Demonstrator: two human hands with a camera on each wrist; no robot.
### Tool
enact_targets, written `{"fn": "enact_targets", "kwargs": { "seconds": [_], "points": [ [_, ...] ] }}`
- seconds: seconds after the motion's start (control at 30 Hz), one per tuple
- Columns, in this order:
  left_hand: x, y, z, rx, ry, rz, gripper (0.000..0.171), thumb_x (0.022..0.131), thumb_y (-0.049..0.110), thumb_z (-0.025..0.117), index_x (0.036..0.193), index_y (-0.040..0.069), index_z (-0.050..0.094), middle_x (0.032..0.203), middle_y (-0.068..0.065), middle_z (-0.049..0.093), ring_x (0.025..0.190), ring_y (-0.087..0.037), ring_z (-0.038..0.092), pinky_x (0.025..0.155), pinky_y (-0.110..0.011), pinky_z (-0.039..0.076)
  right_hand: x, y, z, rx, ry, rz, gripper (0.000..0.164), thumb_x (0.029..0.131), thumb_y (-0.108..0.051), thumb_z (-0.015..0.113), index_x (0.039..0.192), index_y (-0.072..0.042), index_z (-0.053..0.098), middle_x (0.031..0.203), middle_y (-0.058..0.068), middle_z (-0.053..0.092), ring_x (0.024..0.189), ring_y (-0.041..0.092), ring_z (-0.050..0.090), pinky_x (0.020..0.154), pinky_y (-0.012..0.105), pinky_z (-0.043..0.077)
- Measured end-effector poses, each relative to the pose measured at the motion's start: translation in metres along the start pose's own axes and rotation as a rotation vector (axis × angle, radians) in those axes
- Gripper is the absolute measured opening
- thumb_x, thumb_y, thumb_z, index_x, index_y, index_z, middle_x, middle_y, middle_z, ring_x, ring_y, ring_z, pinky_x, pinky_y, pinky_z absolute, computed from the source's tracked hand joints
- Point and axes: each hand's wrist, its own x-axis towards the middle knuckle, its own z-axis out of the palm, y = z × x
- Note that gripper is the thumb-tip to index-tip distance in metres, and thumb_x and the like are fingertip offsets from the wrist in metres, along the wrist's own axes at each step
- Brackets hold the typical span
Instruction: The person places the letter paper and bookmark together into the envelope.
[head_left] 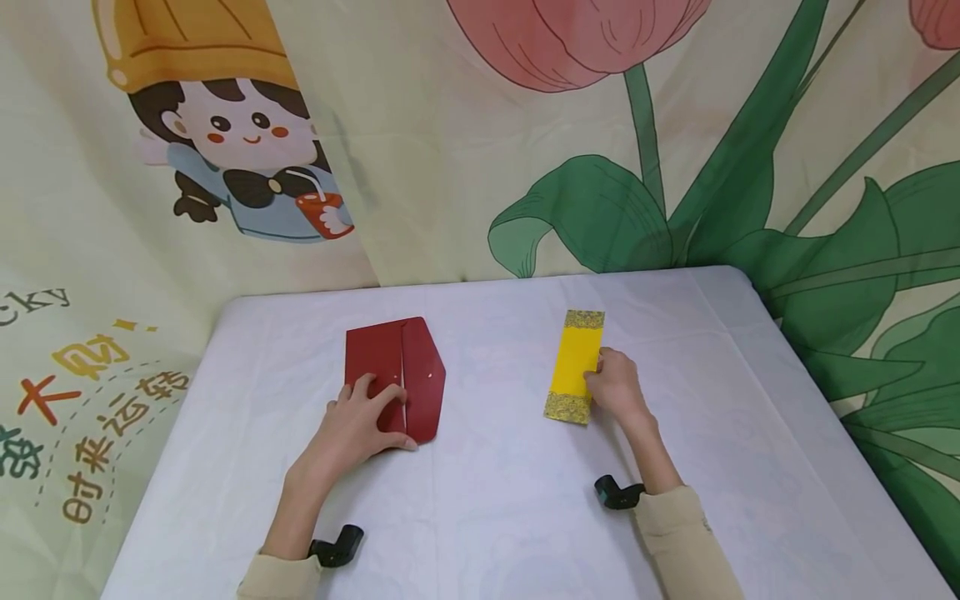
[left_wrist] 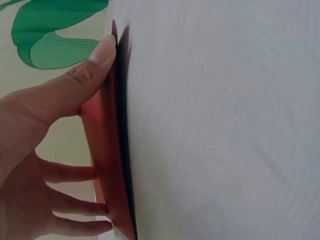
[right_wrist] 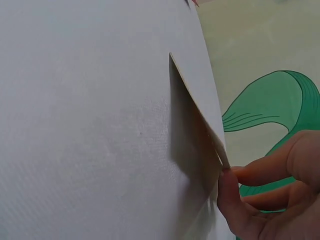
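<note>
A dark red paper envelope (head_left: 375, 350) lies on the table with its flap side up and the pointed flap to the right. My left hand (head_left: 365, 419) holds it: the fingers are spread on its top, the index is bent near the flap line, and the thumb (left_wrist: 102, 52) is against the near edge. To the right, my right hand (head_left: 617, 382) pinches a yellow card (head_left: 576, 358) with speckled gold bands at both ends. Thumb and fingers meet on the card's right edge. That edge is lifted, so the card (right_wrist: 197, 112) stands tilted above the white cloth.
A white cloth covers the table (head_left: 495, 500). Behind it hangs a printed curtain (head_left: 420, 167) with a cartoon figure, tulips and leaves. Black wrist cameras are worn on the left wrist (head_left: 339, 546) and right wrist (head_left: 618, 493).
</note>
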Motion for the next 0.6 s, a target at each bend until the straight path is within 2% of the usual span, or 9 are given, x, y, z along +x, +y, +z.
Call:
{"fn": "enact_targets", "kwargs": {
  "seconds": [0.1, 0.23, 0.47, 0.6],
  "points": [
    [0.001, 0.000, 0.000, 0.003, 0.000, 0.001, 0.069, 0.075, 0.047, 0.090, 0.131, 0.020, 0.061, 0.148, -0.029, 0.040, 0.133, -0.055, 0.039, 0.101, -0.075, 0.036, 0.001, 0.003, -0.002, 0.050, -0.007, 0.031, 0.055, 0.098, -0.002, 0.061, 0.147, 0.014, 0.043, 0.109, 0.023, 0.063, 0.067, 0.017, 0.062, 0.057, 0.023, 0.053],
    [0.001, 0.001, -0.001, 0.009, 0.004, 0.003, 0.067, 0.075, 0.046, 0.090, 0.130, 0.020, 0.062, 0.147, -0.029, 0.041, 0.132, -0.056, 0.039, 0.099, -0.076, 0.037, 0.002, 0.007, -0.002, 0.132, -0.011, 0.055, 0.053, 0.098, -0.002, 0.060, 0.147, 0.009, 0.045, 0.113, 0.022, 0.062, 0.066, 0.017, 0.065, 0.060, 0.027, 0.058],
    [0.000, 0.001, -0.001, 0.010, -0.003, 0.000, 0.067, 0.075, 0.046, 0.091, 0.129, 0.020, 0.061, 0.147, -0.029, 0.040, 0.132, -0.055, 0.040, 0.099, -0.075, 0.038, 0.003, 0.014, 0.001, 0.338, -0.042, 0.076, 0.048, 0.100, -0.002, 0.058, 0.147, 0.004, 0.049, 0.116, 0.021, 0.056, 0.074, 0.021, 0.067, 0.064, 0.032, 0.062],
    [0.001, 0.001, -0.001, 0.012, 0.002, 0.004, 0.066, 0.075, 0.048, 0.090, 0.128, 0.020, 0.062, 0.147, -0.029, 0.041, 0.131, -0.055, 0.040, 0.098, -0.076, 0.038, 0.003, 0.017, 0.003, 0.341, -0.043, 0.077, 0.046, 0.101, -0.006, 0.058, 0.145, 0.002, 0.051, 0.120, 0.021, 0.058, 0.081, 0.023, 0.067, 0.067, 0.030, 0.062]
  ]
}}
